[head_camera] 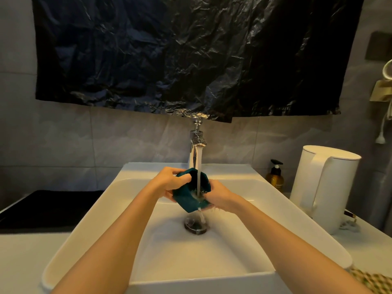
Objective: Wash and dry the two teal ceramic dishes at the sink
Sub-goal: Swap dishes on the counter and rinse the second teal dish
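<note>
White tabletop (17,262) carries a white rectangular sink (201,283), set on top, approx. mid-frame. L of the sink: flat black panel (48,209), reaching back to the wall. By the sink's back R corner: amber pump bottle (275,177), upright. Further R of the sink: white kettle (322,187), upright, w/ a small plug-like item (350,224) at its base, too blurred to name. By the sink's front R corner: woven mat (369,281), partly cut off.

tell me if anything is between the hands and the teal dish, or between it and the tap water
Nothing visible does. The left hand and right hand grip the teal dish directly, and the stream from the faucet falls straight into it above the sink.
</note>
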